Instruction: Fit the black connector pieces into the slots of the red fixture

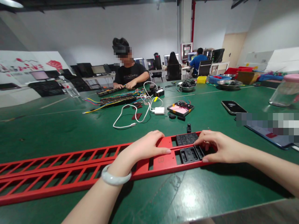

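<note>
Two long red slotted frames (80, 175) lie side by side across the green table. My left hand (147, 145) rests flat on them, its thumb stretched along the near frame; a pale bangle (116, 177) circles that wrist. Black rectangular plastic pieces (187, 139) sit in a row in the far frame's opening, and more fill part of the near one. At the right end, my right hand (213, 147) pinches a black plastic piece (199, 152) between thumb and fingers at the near opening. One loose black piece (189, 128) stands just beyond the frames.
Beyond the frames lie a white charger (159, 110) with cable, a pink-topped box (180, 108) and bundled wires (119, 99). Phones (233, 107) and a jar (284, 93) stand at right, a water bottle (68, 87) at left. Across the table a person (130, 73) handles parts.
</note>
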The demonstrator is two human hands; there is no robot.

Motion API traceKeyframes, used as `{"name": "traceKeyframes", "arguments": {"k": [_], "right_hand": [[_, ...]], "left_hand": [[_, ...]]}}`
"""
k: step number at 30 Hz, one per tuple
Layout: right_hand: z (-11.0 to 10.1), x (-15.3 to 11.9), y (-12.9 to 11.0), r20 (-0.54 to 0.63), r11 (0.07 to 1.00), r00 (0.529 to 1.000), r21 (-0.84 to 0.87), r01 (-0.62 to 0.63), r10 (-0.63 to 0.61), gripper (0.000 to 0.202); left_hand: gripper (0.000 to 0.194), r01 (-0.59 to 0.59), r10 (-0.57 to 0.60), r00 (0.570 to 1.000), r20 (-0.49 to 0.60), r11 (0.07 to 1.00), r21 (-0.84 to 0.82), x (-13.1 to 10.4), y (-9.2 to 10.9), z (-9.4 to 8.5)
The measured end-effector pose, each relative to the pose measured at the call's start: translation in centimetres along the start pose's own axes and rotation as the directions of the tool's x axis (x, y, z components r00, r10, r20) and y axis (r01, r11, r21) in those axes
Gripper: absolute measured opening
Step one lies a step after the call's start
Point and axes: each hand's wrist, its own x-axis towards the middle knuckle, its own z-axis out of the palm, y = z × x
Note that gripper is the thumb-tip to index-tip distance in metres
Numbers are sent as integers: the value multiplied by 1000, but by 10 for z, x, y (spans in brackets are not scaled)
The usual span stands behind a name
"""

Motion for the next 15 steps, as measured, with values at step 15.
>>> {"name": "traceKeyframes", "arguments": {"k": [15], "right_hand": [[3, 0, 0, -41, 998, 998, 45, -36, 38, 43]], "left_hand": [[52, 10, -11, 1000, 13, 1000, 23, 2, 1, 1]]}}
